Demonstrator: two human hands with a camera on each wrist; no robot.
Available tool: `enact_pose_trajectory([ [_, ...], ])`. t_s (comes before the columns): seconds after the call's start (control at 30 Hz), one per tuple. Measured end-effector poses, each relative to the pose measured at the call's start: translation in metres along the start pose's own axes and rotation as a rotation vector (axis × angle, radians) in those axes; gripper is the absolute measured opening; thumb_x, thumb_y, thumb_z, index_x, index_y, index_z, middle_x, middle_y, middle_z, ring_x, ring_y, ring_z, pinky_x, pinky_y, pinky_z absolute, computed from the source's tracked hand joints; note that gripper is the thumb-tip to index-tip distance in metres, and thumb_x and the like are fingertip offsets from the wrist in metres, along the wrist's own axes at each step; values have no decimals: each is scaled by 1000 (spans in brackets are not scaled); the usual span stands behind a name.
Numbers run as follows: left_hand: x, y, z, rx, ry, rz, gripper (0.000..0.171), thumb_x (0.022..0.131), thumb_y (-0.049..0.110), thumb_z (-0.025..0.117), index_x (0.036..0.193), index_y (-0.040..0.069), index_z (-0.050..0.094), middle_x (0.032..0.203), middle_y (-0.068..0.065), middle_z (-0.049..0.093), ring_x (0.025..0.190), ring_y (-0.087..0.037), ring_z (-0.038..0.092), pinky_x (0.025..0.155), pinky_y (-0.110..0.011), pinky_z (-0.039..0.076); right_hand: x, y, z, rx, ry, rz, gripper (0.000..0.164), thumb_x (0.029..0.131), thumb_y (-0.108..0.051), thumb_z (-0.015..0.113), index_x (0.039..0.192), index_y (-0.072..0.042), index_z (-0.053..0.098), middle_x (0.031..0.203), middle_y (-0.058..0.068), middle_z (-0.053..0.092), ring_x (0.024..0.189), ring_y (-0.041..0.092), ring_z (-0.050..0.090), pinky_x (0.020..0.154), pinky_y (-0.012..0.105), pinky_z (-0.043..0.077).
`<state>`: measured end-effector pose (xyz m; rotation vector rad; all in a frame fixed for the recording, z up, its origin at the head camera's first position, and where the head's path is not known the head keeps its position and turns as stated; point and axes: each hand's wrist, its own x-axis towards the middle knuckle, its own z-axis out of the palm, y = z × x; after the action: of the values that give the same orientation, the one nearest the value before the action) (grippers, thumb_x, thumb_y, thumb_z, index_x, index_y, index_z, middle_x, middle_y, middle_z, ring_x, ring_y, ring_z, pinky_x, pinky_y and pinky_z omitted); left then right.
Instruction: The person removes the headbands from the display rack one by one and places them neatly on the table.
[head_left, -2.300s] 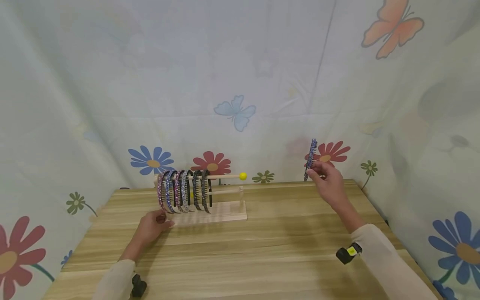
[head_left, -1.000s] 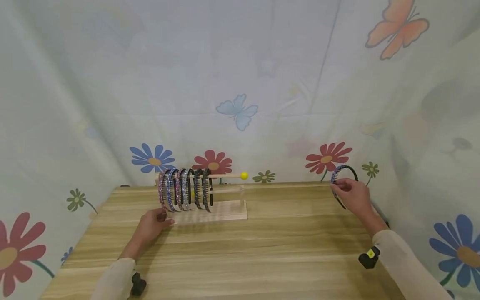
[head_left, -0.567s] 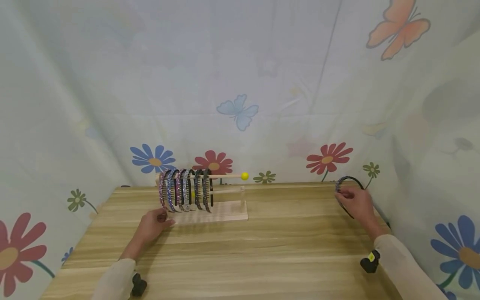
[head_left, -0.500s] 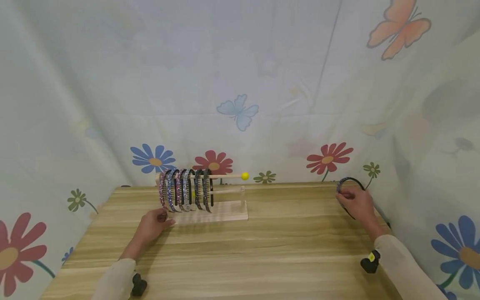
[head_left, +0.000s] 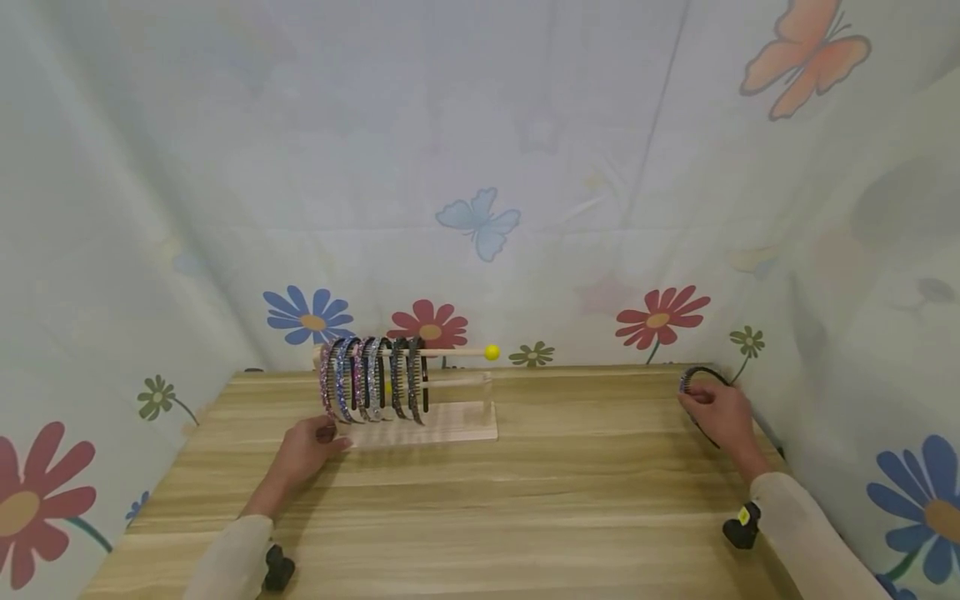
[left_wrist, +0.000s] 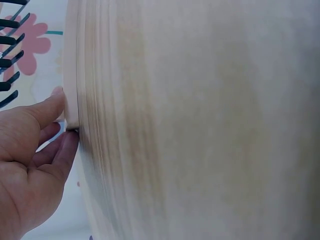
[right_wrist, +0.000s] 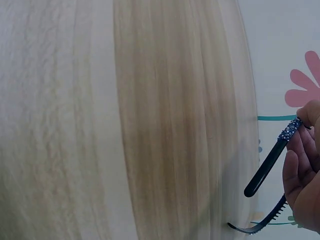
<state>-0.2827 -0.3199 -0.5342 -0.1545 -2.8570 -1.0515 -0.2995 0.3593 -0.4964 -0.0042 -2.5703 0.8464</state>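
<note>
My right hand [head_left: 722, 415] pinches a black toothed headband [head_left: 686, 382] with blue glitter, near the table's far right corner. The right wrist view shows its two black ends [right_wrist: 264, 169] pointing away from the fingers, close to the table; contact with the top cannot be told. My left hand [head_left: 302, 457] grips the near left corner of a wooden stand's base [head_left: 465, 423], thumb on top and fingers at its end in the left wrist view. Several glittery headbands [head_left: 372, 379], pink, blue, silver and dark, hang on the stand's upper rod, bunched leftward.
A yellow ball [head_left: 492, 352] caps the right end of the upper rod. A second, lower rod [head_left: 457, 383] runs below it. The wooden table [head_left: 555, 500] meets a floral cloth backdrop [head_left: 570, 275] at its back and sides.
My right hand has carried the blue headband to the right and lowered it to the table's far right, turning it so its arch shows. The left hand stays on the stand.
</note>
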Motion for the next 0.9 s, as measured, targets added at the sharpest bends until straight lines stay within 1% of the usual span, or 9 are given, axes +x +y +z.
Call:
enact_pose_trajectory([
  [0.07, 1, -1, 0, 5, 8, 6, 38, 94, 22, 76, 119, -6, 68, 115, -25, 71, 106, -38, 68, 93, -54, 56, 0, 2, 1, -3, -2, 3, 25, 92, -15, 76, 103, 8, 75, 94, 24, 75, 86, 39, 73, 66, 39, 58],
  [0.2, 1, 0, -1, 4, 16, 14, 41, 93, 23, 77, 121, -6, 68, 116, -26, 71, 108, -40, 68, 94, -55, 55, 1, 3, 4, -11, -6, 9, 27, 93, -17, 75, 102, 8, 75, 94, 23, 76, 85, 39, 73, 66, 39, 58],
  [0.33, 0, 1, -1, -2, 12, 12, 40, 93, 22, 77, 120, -6, 68, 115, -26, 71, 107, -39, 69, 93, -55, 56, 1, 3, 6, -15, -17, 24, 27, 93, -18, 75, 102, 7, 75, 94, 23, 76, 85, 38, 73, 64, 35, 56],
  [0.43, -1, 1, -1, -7, 2, 16, 42, 94, 21, 77, 122, -8, 67, 118, -28, 70, 109, -41, 68, 94, -55, 55, 0, 3, 8, -6, -20, 45, 27, 93, -18, 75, 102, 7, 75, 93, 23, 76, 85, 38, 73, 62, 30, 54],
  [0.53, -1, 0, -1, -10, -4, 16, 44, 94, 21, 76, 124, -9, 65, 120, -30, 68, 111, -43, 67, 95, -56, 55, 0, 2, 10, -5, -24, 68, 28, 93, -19, 75, 102, 7, 76, 92, 23, 76, 85, 38, 73, 63, 30, 54],
  [0.77, -1, 0, 0, -24, -2, 5, 46, 94, 21, 76, 126, -10, 64, 123, -32, 67, 113, -45, 66, 96, -56, 54, -1, 7, 16, -38, -68, 116, 33, 95, -25, 72, 104, 6, 75, 95, 22, 75, 87, 38, 71, 72, 44, 54],
  [0.9, -1, -1, 0, -20, -1, 10, 45, 94, 20, 76, 125, -11, 64, 122, -32, 67, 112, -45, 67, 96, -56, 55, -1, 12, 20, -63, -75, 122, 34, 95, -28, 72, 104, 5, 75, 95, 21, 76, 86, 37, 71, 73, 47, 53],
])
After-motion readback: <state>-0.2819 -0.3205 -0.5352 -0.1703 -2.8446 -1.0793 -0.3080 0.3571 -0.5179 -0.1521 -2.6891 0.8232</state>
